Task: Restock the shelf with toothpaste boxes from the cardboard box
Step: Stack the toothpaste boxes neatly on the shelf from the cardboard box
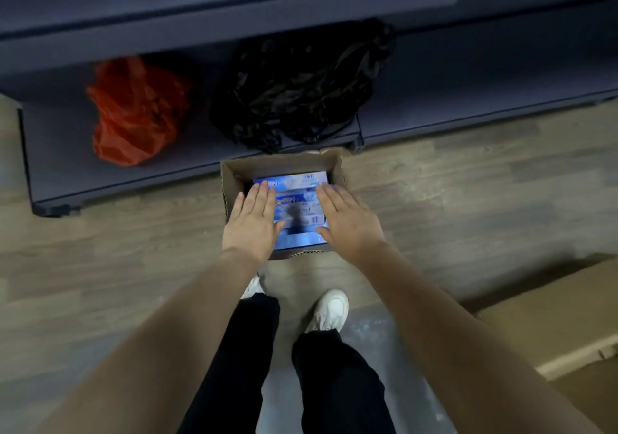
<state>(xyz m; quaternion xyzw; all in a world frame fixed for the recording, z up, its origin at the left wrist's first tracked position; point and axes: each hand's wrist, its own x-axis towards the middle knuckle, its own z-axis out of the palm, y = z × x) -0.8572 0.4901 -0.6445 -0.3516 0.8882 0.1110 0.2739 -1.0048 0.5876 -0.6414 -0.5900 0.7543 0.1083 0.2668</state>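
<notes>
Toothpaste boxes (294, 206) lying flat in carton (234, 172) on floor, just before bottom shelf (468, 112) | left hand (252, 223) and right hand (347, 223) flat, fingers straight, one over each end of stack, gripping nothing | likely bracketing stack for two-handed lift | red bag (133, 112), black bag (301, 85) on shelf.

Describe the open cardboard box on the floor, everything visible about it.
The cardboard box is small, brown corrugated card, open at the top, standing on the wood-look floor just in front of the lowest dark shelf. Blue and white toothpaste boxes lie flat inside, filling it. The left hand and right hand reach in with straight fingers laid on the packs.
</notes>
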